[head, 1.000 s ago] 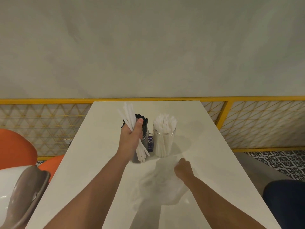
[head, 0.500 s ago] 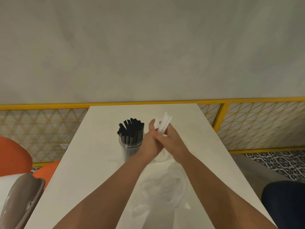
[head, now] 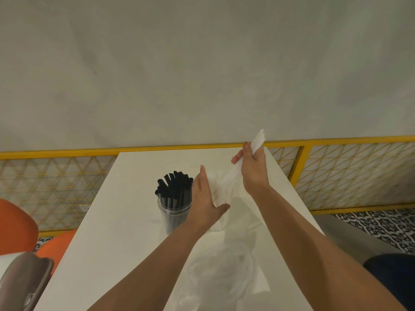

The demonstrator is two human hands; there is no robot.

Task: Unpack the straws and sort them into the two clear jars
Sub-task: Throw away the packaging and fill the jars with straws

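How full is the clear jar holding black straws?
Full: black plastic straws crowd the mouth of the upright clear round jar, their tips standing well above its rim.

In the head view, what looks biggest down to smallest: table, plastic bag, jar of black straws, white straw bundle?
1. The table.
2. The plastic bag, though nearness to the camera flatters it.
3. The jar of black straws and the white straw bundle: alike in length, the bundle partly hidden by the right hand, so unranked.

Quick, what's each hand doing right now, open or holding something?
Left hand: open, fingers straight, holding nothing.
Right hand: closed around a bunch of white straws.
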